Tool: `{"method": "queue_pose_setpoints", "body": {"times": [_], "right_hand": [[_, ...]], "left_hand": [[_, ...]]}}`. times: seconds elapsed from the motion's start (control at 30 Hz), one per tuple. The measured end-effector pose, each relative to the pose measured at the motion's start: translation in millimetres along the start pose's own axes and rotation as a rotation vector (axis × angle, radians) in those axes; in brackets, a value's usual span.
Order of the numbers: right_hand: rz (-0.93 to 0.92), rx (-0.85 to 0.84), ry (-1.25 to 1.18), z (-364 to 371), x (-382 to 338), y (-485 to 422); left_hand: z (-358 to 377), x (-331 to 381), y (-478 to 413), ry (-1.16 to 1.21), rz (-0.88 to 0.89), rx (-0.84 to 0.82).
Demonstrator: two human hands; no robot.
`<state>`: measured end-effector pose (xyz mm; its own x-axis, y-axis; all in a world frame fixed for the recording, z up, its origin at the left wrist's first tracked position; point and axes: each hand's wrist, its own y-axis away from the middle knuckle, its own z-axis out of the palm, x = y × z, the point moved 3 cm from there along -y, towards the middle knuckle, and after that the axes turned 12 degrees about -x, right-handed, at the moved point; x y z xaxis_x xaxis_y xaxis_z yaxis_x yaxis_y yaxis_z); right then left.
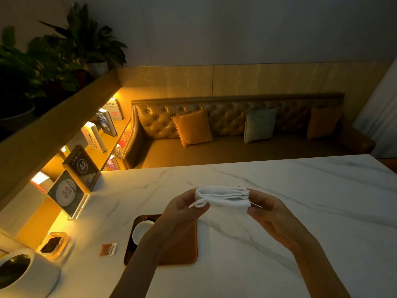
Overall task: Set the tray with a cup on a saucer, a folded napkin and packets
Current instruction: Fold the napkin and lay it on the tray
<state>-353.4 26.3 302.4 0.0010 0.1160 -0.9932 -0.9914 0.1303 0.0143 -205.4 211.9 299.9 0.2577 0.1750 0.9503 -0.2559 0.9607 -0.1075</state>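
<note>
1. Here, held up above the table (279, 179): a folded white napkin (223, 197), clear of the marble top.
2. Pinched at its left end by the left hand (182, 208), at its right end by the right hand (272, 214), fingers closed on the cloth.
3. Below the left forearm, near the table's left edge: a brown tray (182, 248) carrying a white cup (140, 231).
4. Just left of the tray, apart from it: an orange packet (107, 249).
</note>
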Motion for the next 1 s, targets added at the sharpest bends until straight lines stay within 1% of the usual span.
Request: {"method": "queue_pose_setpoints", "body": {"times": [0.1, 0.13, 0.23, 0.33, 0.43, 0.53, 0.67, 0.73, 0.8, 0.87, 1.0], "right_hand": [[0.05, 0.027, 0.098, 3, 1, -1], [0.069, 0.047, 0.131, 3, 2, -2], [0.104, 0.057, 0.166, 6, 6, -3], [0.172, 0.032, 0.211, 11, 11, -5], [0.201, -0.019, 0.224, 15, 17, -7], [0.157, -0.02, 0.229, 19, 20, -11], [0.053, 0.12, 0.066, 21, 22, -16], [0.027, 0.185, 0.05, 25, 20, -18], [0.03, 0.179, 0.093, 28, 18, -20], [0.038, 0.125, 0.117, 33, 17, -22], [0.03, 0.107, 0.128, 39, 16, -27]], "left_hand": [[1, 0, -2, -0.129, -0.048, 0.074], [2, 0, -2, -0.122, -0.06, 0.088], [4, -1, -3, 0.008, -0.077, 0.122], [4, -2, -3, 0.007, -0.113, 0.225], [3, -4, -3, -0.005, -0.137, 0.268], [0, -4, -1, -0.034, -0.15, 0.28], [-4, -6, 4, -0.04, -0.163, 0.255], [-6, -7, 6, -0.062, -0.158, 0.233], [-8, -7, 8, -0.095, -0.143, 0.205], [-10, -6, 10, -0.111, -0.127, 0.21], [-16, -5, 21, -0.208, -0.13, 0.331]]}}
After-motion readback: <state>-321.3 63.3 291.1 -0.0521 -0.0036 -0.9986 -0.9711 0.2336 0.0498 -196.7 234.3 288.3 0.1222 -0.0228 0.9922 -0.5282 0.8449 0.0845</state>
